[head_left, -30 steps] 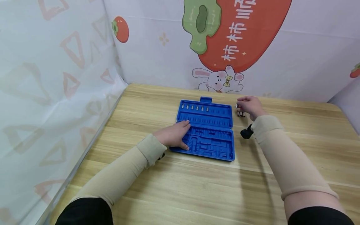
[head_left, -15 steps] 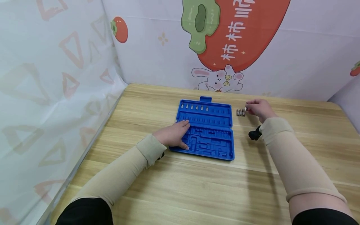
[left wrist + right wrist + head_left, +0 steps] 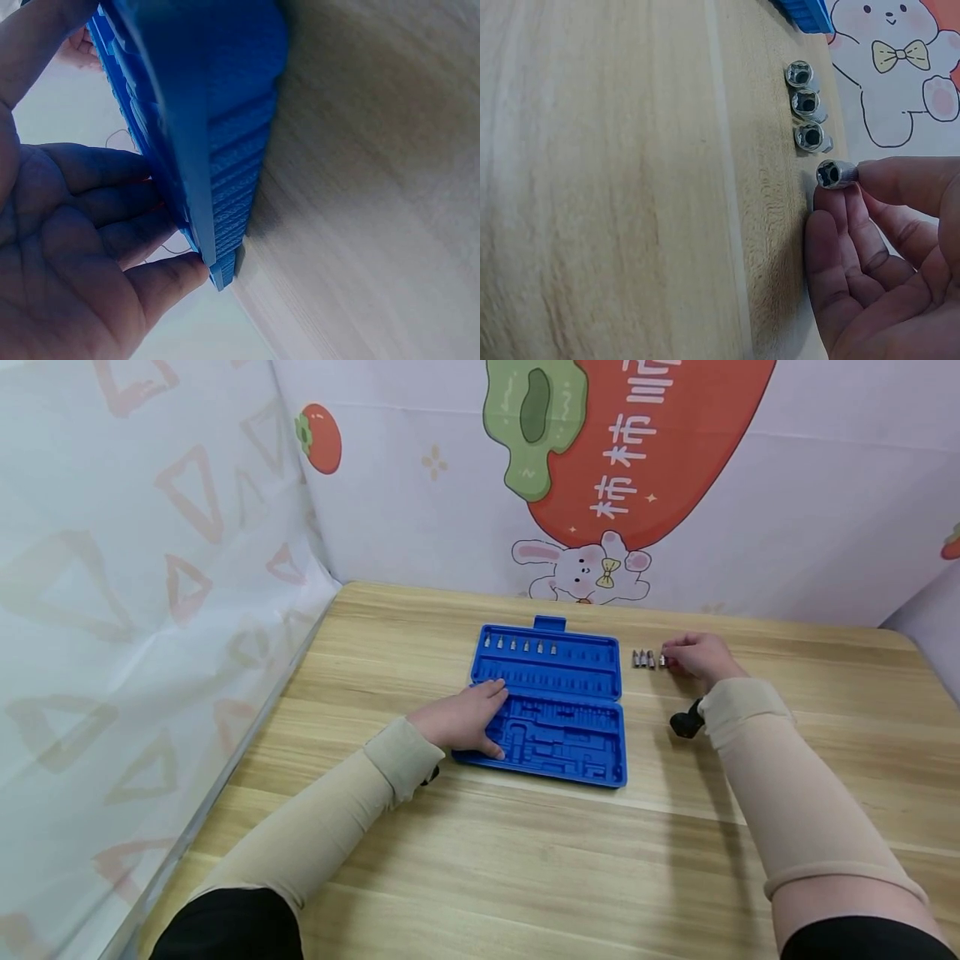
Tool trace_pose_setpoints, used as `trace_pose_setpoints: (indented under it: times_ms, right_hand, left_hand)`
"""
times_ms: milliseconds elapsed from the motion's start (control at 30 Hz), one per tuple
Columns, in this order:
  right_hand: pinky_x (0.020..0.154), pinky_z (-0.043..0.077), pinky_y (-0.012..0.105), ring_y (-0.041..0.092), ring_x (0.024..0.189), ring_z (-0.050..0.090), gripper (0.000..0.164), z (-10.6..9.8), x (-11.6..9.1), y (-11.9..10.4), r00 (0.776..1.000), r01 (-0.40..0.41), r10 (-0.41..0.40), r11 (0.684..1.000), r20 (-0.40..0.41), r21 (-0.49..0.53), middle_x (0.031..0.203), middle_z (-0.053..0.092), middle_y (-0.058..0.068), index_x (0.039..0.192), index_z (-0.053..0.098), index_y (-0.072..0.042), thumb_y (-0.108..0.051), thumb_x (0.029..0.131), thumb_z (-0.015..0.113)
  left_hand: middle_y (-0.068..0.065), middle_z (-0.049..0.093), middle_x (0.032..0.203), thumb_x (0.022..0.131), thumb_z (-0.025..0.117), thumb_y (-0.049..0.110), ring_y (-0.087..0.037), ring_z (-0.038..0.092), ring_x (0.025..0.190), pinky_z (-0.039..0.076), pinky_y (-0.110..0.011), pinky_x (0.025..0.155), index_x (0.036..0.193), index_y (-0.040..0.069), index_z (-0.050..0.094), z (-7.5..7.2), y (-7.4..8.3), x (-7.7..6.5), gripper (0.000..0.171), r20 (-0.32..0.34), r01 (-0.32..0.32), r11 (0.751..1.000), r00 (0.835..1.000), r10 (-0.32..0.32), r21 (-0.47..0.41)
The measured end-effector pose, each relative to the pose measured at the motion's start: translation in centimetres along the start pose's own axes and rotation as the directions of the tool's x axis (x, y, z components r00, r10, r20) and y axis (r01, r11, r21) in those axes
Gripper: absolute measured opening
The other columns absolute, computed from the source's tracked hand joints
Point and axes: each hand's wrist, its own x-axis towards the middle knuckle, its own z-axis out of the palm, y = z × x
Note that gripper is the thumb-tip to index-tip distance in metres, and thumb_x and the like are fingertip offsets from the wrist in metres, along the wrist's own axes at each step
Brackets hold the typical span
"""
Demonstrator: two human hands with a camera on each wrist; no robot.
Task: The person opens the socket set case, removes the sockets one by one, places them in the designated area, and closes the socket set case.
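Note:
An open blue plastic tool case (image 3: 558, 745) lies on the table, its moulded slots facing up. My left hand (image 3: 462, 718) rests on the case's left side with fingers spread; in the left wrist view its extended fingers (image 3: 116, 206) touch the rim. Right of the case, my right hand (image 3: 701, 658) pinches a small silver bit socket (image 3: 835, 174) between thumb and fingertips, close to the tabletop. Beside it stands a short row of 3 similar bit sockets (image 3: 808, 103), square holes toward the right wrist camera. Several more bit sockets (image 3: 527, 646) sit in the lid's upper row.
Pale wood-grain table (image 3: 510, 860) extends on all sides of the case. Behind it hangs a white printed cloth (image 3: 405, 518), and another cloth (image 3: 150, 635) drapes along the left edge. A black wrist camera (image 3: 686, 722) hangs under my right wrist.
My right hand has moved right and down from the left end of the row to its right end, carrying a bit socket. The left hand and case have stayed put.

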Motion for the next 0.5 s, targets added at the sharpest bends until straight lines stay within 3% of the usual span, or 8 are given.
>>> trace_pose_setpoints:
  times_ms: [300, 500]
  right_hand:
    - [0.072, 0.054, 0.018, 0.008, 0.083, 0.058, 0.034, 0.42, 0.29, -0.10, 0.999, -0.035, 0.035, 0.998, -0.006, -0.046, 0.107, 0.060, 0.007, 0.132, 0.055, 0.010, -0.011, 0.106, 0.056]
    - [0.075, 0.051, 0.023, 0.014, 0.086, 0.057, 0.029, 0.72, 0.42, -0.31, 0.999, -0.040, 0.038, 0.994, -0.022, -0.101, 0.110, 0.059, 0.012, 0.126, 0.057, 0.009, -0.011, 0.105, 0.057]
  left_hand:
    - [-0.017, 0.016, 0.170, 0.090, 0.079, 0.047, -0.031, 0.014, 0.157, 0.016, -0.039, 0.126, 0.162, -0.002, 0.024, 0.14, -0.14, 0.20, 0.103, -0.001, -0.001, 1.000, 1.000, 0.001, -0.006]
    - [-0.017, 0.015, 0.170, 0.090, 0.079, 0.048, -0.030, 0.014, 0.157, 0.016, -0.039, 0.125, 0.162, -0.002, 0.023, 0.16, -0.19, 0.24, 0.104, 0.004, 0.000, 1.000, 1.000, 0.000, -0.010]
